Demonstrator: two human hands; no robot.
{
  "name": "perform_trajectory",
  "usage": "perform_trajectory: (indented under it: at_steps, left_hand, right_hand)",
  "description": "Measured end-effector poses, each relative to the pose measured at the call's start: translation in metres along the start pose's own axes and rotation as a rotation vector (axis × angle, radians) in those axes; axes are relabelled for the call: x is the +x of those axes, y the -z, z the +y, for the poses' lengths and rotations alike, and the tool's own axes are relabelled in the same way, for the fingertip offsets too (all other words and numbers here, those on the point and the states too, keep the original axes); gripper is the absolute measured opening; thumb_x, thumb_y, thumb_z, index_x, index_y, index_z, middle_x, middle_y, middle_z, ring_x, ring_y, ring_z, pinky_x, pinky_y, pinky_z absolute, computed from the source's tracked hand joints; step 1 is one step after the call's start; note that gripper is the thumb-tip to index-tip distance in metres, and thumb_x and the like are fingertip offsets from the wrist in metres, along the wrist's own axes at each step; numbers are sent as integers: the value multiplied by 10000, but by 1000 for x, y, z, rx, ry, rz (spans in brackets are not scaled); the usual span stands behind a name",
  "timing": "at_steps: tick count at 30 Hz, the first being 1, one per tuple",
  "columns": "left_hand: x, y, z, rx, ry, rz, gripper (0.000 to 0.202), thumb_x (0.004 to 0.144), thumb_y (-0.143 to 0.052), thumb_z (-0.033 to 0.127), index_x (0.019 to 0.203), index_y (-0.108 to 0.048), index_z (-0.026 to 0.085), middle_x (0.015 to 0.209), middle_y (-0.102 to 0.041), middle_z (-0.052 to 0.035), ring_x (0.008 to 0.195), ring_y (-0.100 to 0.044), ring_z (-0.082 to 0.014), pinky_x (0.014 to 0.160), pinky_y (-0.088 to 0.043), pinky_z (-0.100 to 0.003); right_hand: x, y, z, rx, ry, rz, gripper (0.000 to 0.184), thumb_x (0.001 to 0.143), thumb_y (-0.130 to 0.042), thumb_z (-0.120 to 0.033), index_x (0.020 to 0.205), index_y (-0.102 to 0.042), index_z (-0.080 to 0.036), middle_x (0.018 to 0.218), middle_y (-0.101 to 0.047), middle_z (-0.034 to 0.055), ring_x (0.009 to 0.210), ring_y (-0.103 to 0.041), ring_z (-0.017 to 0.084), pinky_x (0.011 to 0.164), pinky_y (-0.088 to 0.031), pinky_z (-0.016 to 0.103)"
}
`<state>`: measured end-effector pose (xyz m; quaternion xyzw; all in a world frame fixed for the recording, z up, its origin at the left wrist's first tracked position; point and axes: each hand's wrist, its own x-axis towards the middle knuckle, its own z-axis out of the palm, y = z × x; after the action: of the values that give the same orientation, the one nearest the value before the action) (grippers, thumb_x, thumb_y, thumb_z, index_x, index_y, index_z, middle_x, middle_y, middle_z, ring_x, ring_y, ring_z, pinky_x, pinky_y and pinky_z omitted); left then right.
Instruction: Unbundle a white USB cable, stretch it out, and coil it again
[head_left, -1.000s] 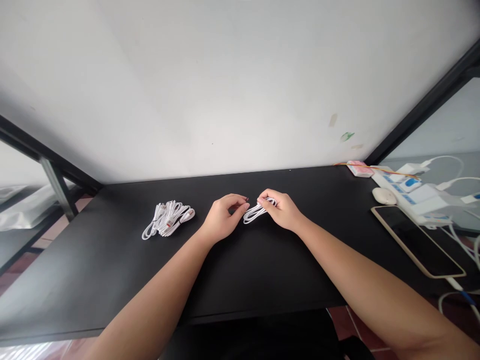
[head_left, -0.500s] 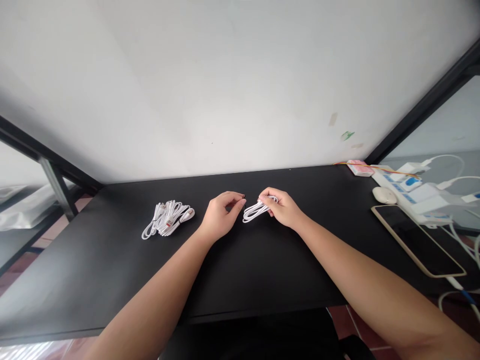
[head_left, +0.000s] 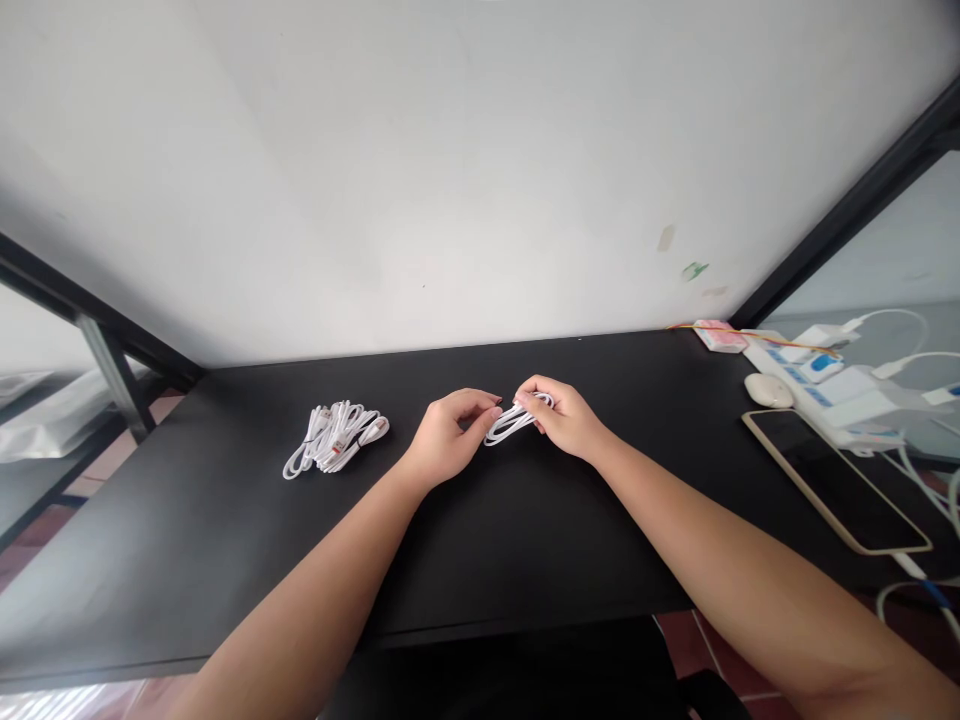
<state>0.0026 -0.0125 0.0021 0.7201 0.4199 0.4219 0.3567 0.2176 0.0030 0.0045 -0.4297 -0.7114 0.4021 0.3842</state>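
Near the middle of the black table (head_left: 480,540), my right hand (head_left: 564,415) grips a small coiled white cable (head_left: 506,425) by its far end. My left hand (head_left: 448,435) is curled beside it, its fingertips pinched on something small and dark at the cable's left end; I cannot make out what. The cable's loops rest on the table between the two hands.
A pile of white coiled cables (head_left: 335,437) lies to the left. At the right lie a phone (head_left: 834,480) on a charging lead, a white mouse (head_left: 768,391), a power strip with plugs (head_left: 832,392) and a pink packet (head_left: 718,336). A white wall backs the table.
My left hand lifted slightly away from the cable half a second ago and has come back to touch its left end. The right hand has barely shifted.
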Motion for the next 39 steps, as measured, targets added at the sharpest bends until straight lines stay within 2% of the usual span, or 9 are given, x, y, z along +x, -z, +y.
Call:
perform_trajectory:
  at_steps: [6, 13, 21, 26, 30, 33, 39]
  left_hand:
    - [-1, -1, -1, -46, 36, 3, 227, 911, -652, 399, 918, -728, 185, 1129, -733, -104, 973, -715, -228, 871, -572, -349]
    - [0, 1, -4, -25, 74, 42, 287, 917, -639, 431, 1028, -745, 188, 1049, -766, -94, 930, -724, -232, 851, -573, -356]
    - [1, 2, -5, -64, 92, 64, 313, 932, -613, 459, 964, -735, 173, 1017, -761, -94, 905, -722, -217, 829, -576, -338]
    - [3, 3, -9, -65, 159, 148, 351, 933, -596, 503, 978, -712, 175, 1077, -754, -102, 918, -739, -220, 811, -587, -342]
    - [6, 5, -12, -76, 218, 191, 371, 923, -603, 522, 972, -699, 167, 1054, -752, -105, 927, -746, -229, 764, -591, -326]
    - [6, 5, -10, -122, 211, 162, 365, 917, -615, 513, 983, -702, 165, 1059, -749, -106, 921, -746, -227, 769, -594, -332]
    - [1, -1, -1, -143, 123, 57, 330, 906, -644, 475, 989, -728, 168, 1040, -758, -102, 887, -722, -219, 796, -580, -341]
  right_hand:
    - [-1, -1, -1, 11, 9, 22, 324, 970, -529, -501, 871, -619, -206, 609, -518, -37, 550, -488, 123, 575, -395, 267]
    - [0, -1, -2, 66, -26, 81, 343, 949, -556, -530, 858, -622, -207, 583, -497, -41, 523, -466, 123, 545, -379, 269]
    - [2, 0, 3, 74, -44, 133, 327, 947, -570, -510, 840, -631, -207, 586, -512, -35, 522, -475, 121, 527, -370, 268]
    - [3, -1, 3, 126, -74, 177, 328, 929, -581, -517, 825, -627, -210, 547, -491, -38, 483, -467, 123, 487, -359, 267]
    - [5, -1, 5, 154, -114, 221, 313, 920, -588, -510, 827, -630, -214, 548, -485, -39, 469, -471, 123, 468, -354, 265]
    - [5, 0, 5, 139, -111, 221, 313, 924, -584, -509, 825, -628, -216, 554, -489, -38, 475, -469, 124, 475, -351, 266]
    - [-1, -2, 0, -39, -1, 109, 329, 959, -538, -512, 861, -626, -210, 640, -547, -20, 564, -494, 131, 567, -393, 270]
